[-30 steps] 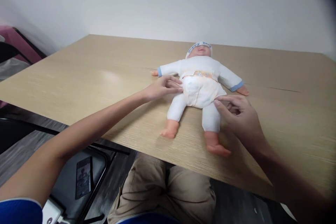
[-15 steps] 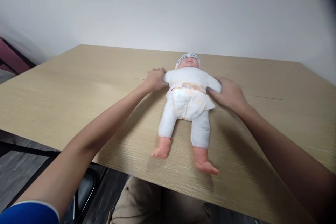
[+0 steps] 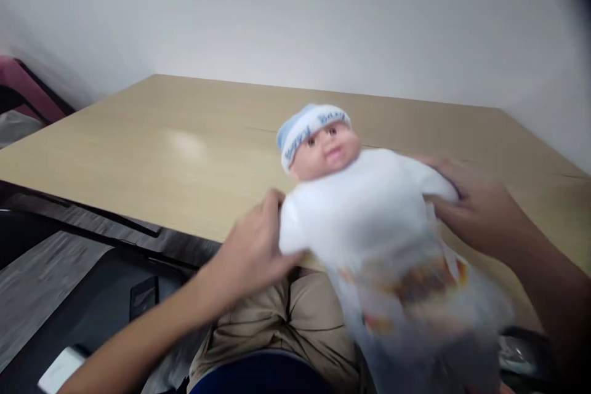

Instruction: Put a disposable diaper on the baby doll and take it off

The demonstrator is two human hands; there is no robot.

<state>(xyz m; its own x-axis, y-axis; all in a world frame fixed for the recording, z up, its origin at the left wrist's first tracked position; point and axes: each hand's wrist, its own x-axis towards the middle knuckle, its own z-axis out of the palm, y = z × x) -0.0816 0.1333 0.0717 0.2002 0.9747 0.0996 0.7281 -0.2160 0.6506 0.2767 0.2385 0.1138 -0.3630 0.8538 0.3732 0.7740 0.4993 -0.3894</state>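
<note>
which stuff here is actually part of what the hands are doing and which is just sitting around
In hand:
- baby doll, lifted off the table, its lower half blurred
- left hand gripping the doll's side
- right hand gripping the other side

Lying about:
- wooden table
- phone on the dark chair seat below
- white object at the lower left, too blurred to name

Doll (image 3: 364,209): torso clad in matt white soft cloth, face of smooth, slightly glossy plastic, knitted cap (image 3: 307,126) worn. Table (image 3: 184,148), centre frame: pale wood-grain laminate, smooth, faint sheen. Trousers (image 3: 277,320), bottom centre: matt khaki cloth.
</note>
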